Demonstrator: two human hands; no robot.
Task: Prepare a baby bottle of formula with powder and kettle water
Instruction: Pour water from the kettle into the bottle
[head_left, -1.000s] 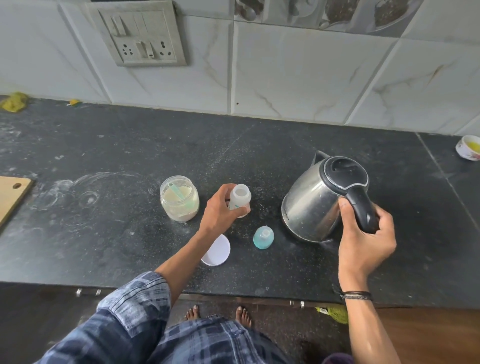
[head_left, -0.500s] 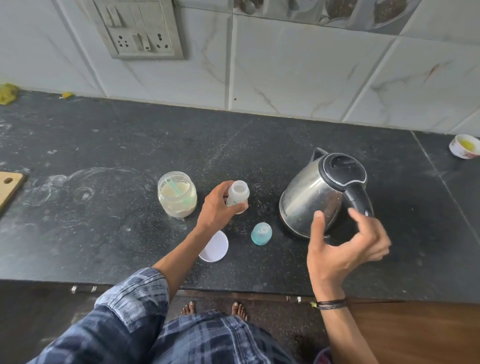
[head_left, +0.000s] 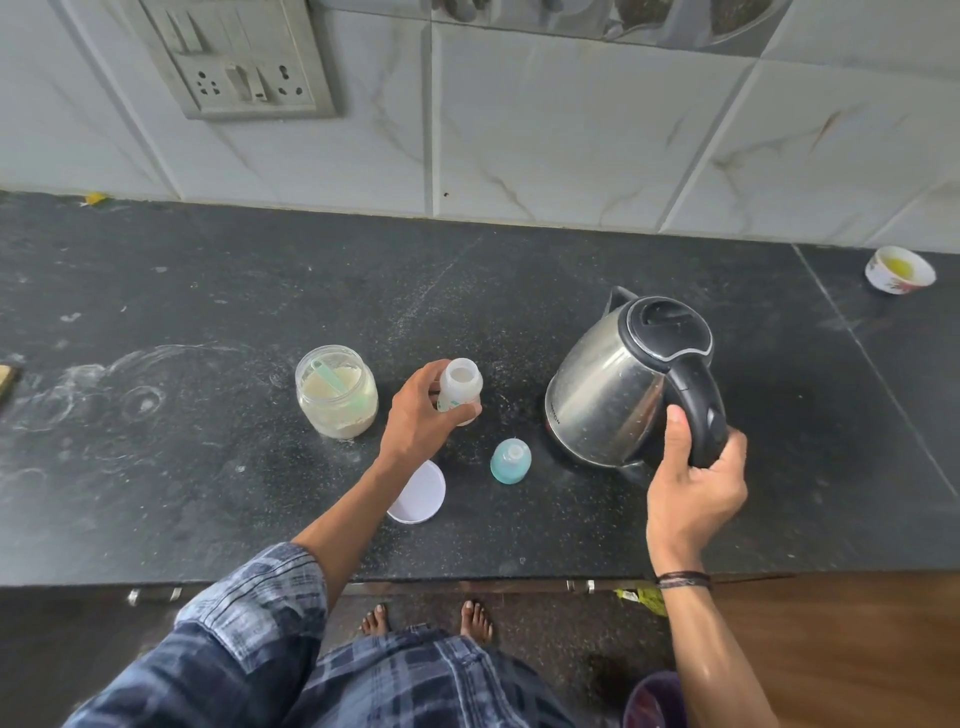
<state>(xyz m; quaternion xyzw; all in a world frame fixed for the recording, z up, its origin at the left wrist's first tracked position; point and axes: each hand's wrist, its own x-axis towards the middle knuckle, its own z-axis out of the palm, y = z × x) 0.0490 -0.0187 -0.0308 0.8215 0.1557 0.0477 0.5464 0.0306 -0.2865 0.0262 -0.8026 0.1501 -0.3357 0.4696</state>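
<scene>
Dark speckled stone surface (head_left: 208, 291) below pale marbled wall tiles, smeared with pale rings at the left.

Head view. Baby bottle (head_left: 461, 384) upright near the middle, mouth uncovered, apparently standing on the surface, between powder jar (head_left: 336, 397) just to its left and steel kettle (head_left: 608, 395) to its right. Blue teat cap (head_left: 510, 460) and white lid (head_left: 421, 493) nearer the front edge.

Looks small, light and plastic, so easy to knock over; best steadied round the body below the neck. Narrow mouth, so probably calls for a slow, careful pour. Kettle likely heavy if full and hot on its steel shell; safest taken by the black handle (head_left: 698, 405) alone.

Left hand (head_left: 415, 426) wrapped round the bottle's side, fingers (head_left: 423, 371) curled about the body, thumb low at the front, forearm reaching in from a checked sleeve. Right hand (head_left: 693, 483) closed round the lower part of the handle, thumb laid up its inner side, wrist cocked back. Cannot tell whether the kettle's base sits on the surface or just off it.
</scene>
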